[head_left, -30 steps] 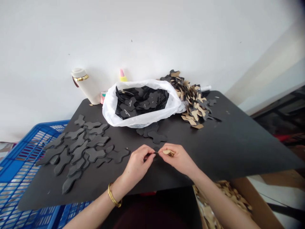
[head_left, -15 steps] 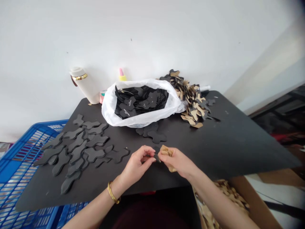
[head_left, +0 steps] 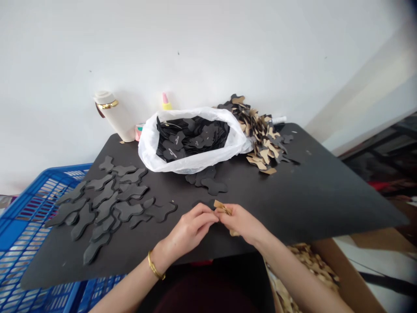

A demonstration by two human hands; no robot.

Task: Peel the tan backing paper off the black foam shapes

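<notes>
My left hand (head_left: 192, 227) is closed in a pinch close to the table's front. Behind its fingertips shows a black wavy-edged piece (head_left: 206, 203), partly hidden by the fingers. My right hand (head_left: 243, 221) is closed around several tan paper backings (head_left: 222, 206), which stick out above and below its fingers. The two hands' fingertips meet. Beyond them, a few loose black pieces (head_left: 215, 186) lie in front of a white plastic bag (head_left: 192, 165), which is filled with more black pieces (head_left: 177, 143), some with white print.
Stacked black pieces (head_left: 107, 204) cover the table's left side. A mixed black and tan pile (head_left: 260, 134) lies right of the bag. A white tumbler (head_left: 117, 117) and a pink-and-yellow bottle (head_left: 166, 102) stand behind. Blue crate (head_left: 19, 230) left; cardboard box (head_left: 342, 274) of tan scraps lower right.
My left hand has moved slightly right and its fingers have closed in against the right hand's fingertips. The black piece now shows behind the left fingers rather than between the hands.
</notes>
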